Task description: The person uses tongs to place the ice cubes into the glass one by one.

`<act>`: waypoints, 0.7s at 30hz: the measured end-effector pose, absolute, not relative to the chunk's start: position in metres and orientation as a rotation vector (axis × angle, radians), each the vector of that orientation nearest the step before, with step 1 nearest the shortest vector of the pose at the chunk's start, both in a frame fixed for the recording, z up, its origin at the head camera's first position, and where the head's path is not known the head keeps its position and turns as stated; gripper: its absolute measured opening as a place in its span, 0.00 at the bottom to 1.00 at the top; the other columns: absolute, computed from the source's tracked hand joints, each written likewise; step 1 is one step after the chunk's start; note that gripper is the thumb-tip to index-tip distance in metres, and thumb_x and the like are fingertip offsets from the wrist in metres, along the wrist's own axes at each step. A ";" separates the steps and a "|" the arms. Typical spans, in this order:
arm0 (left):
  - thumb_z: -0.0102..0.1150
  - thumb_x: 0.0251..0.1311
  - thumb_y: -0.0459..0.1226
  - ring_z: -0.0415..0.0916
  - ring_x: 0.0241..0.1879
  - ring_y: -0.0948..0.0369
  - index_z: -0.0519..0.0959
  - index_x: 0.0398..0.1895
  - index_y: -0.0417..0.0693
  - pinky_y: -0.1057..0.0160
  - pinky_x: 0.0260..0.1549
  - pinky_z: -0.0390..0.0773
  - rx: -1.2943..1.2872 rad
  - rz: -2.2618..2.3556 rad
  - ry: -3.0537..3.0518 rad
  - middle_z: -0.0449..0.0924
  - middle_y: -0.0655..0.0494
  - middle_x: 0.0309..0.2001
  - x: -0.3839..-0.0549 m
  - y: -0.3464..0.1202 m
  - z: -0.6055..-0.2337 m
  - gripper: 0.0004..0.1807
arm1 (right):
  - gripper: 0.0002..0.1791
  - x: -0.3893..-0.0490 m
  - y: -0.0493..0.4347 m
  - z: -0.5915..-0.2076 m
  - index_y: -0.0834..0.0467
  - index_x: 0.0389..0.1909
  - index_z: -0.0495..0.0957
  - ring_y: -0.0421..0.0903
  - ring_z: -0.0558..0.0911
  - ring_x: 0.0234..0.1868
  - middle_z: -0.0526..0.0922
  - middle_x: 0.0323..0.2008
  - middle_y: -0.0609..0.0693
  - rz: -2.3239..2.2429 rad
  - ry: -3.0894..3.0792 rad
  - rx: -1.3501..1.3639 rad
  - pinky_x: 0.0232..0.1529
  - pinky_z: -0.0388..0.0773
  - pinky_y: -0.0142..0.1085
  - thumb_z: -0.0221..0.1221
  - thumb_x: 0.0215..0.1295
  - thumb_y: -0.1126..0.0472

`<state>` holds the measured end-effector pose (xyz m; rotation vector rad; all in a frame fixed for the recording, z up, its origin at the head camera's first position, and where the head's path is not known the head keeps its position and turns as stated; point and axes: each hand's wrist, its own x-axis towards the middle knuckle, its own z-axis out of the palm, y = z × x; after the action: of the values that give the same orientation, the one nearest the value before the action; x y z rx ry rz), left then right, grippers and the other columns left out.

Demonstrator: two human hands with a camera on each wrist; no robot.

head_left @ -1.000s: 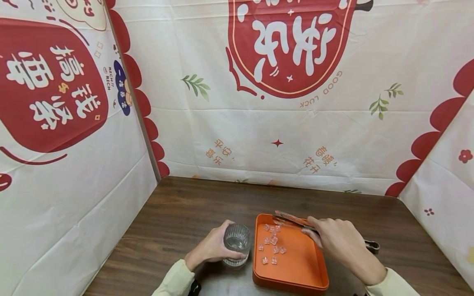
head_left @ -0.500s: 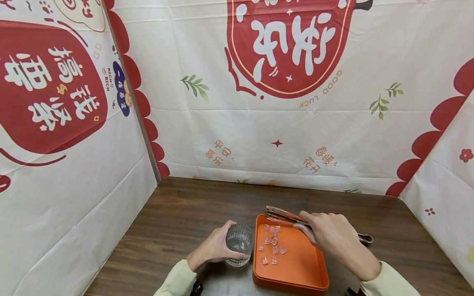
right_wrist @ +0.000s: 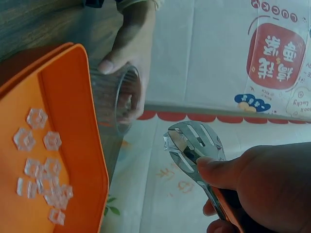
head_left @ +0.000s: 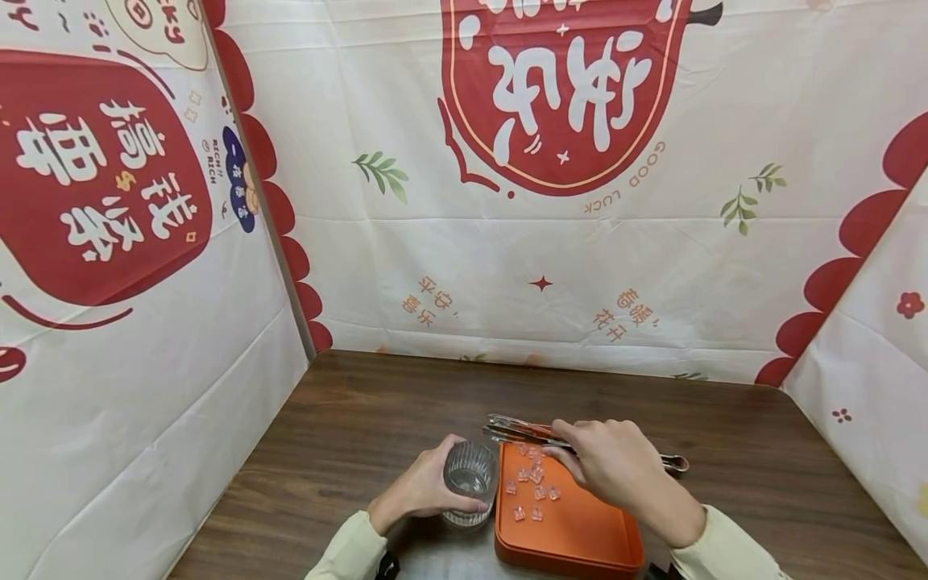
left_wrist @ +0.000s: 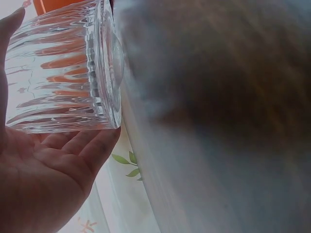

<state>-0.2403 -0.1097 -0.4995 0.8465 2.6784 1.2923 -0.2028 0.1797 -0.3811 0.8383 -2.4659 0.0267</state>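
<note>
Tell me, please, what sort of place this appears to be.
Probably a makeshift screened workspace: printed sheets hang around three sides of a wood-grain table that bears an orange tray.

Left sleeve (head_left: 351, 545): pale yellow, behind the left hand (head_left: 424, 485)
Right sleeve (head_left: 725, 548): same pale yellow, behind the right hand (head_left: 615, 469)
Black pieces (head_left: 387, 566): one beside each sleeve, partly seen
</note>
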 end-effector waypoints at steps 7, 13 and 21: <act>0.80 0.39 0.55 0.80 0.42 0.63 0.68 0.58 0.53 0.65 0.44 0.79 0.840 1.295 2.683 0.83 0.55 0.45 -0.240 -0.110 -0.500 0.44 | 0.15 -0.203 0.165 -0.386 0.44 0.26 0.71 0.34 0.64 0.12 0.65 0.13 0.34 0.069 -2.513 0.895 0.13 0.57 0.32 0.60 0.65 0.40; 0.80 0.38 0.55 0.79 0.40 0.67 0.68 0.59 0.53 0.66 0.42 0.79 0.844 1.285 2.682 0.81 0.59 0.44 -0.242 -0.110 -0.501 0.45 | 0.16 -0.203 0.158 -0.389 0.44 0.25 0.70 0.35 0.65 0.12 0.64 0.13 0.35 0.072 -2.516 0.913 0.13 0.58 0.33 0.62 0.64 0.42; 0.81 0.37 0.55 0.78 0.40 0.68 0.68 0.59 0.52 0.66 0.42 0.78 0.839 1.270 2.684 0.81 0.59 0.44 -0.242 -0.110 -0.502 0.46 | 0.14 -0.202 0.153 -0.395 0.44 0.26 0.71 0.36 0.66 0.13 0.65 0.13 0.34 0.100 -2.553 0.937 0.13 0.58 0.33 0.63 0.64 0.43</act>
<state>-0.2424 -0.1096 -0.5021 0.8392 2.6840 1.2699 -0.2023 0.1535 -0.3952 0.9371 -2.5533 0.1003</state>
